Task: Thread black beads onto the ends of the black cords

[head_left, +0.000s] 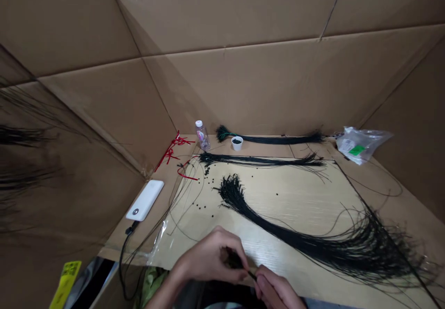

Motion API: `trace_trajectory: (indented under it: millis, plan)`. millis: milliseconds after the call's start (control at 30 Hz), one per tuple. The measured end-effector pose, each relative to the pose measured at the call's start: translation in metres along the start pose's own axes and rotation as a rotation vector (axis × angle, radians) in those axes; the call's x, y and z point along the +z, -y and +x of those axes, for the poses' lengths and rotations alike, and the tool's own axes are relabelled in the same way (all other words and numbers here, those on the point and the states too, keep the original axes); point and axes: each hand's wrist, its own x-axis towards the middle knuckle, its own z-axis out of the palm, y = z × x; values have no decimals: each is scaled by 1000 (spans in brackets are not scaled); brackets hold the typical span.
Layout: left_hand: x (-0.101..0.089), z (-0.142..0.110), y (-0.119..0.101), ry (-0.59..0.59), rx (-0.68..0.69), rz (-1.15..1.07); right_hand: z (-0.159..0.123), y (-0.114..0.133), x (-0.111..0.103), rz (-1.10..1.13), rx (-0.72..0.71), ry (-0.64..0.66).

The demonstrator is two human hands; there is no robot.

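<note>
My left hand (pixel 208 258) and my right hand (pixel 274 288) meet at the near edge of a pale wood-grain table (pixel 288 207). My left fingers pinch a small dark bunch of thin black wires (pixel 233 259). My right fingertips close on a wire end beside it, though the fingers partly hide the grip. A large fan of loose black wires (pixel 295 235) lies just beyond my hands to the right. Several small black beads (pixel 201 202) are scattered on the table to the far left.
Cardboard walls (pixel 225 82) surround the table. Two long black wire bundles (pixel 260 160) lie along the back, behind a white cup of beads (pixel 237 143), a water bottle (pixel 202 135) and red ties (pixel 172 151). A white power bank (pixel 145 200) and plastic bag (pixel 361 144) sit at the sides.
</note>
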Motion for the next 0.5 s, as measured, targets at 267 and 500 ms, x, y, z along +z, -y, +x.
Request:
trace_trajectory:
  millis: [267,500]
  plan:
    - [-45,27,62,-364,47,832,0,24,-12,257,82,-272]
    - [-46,33,68,-283,177,1016,17,58,-20,73,-83,-327]
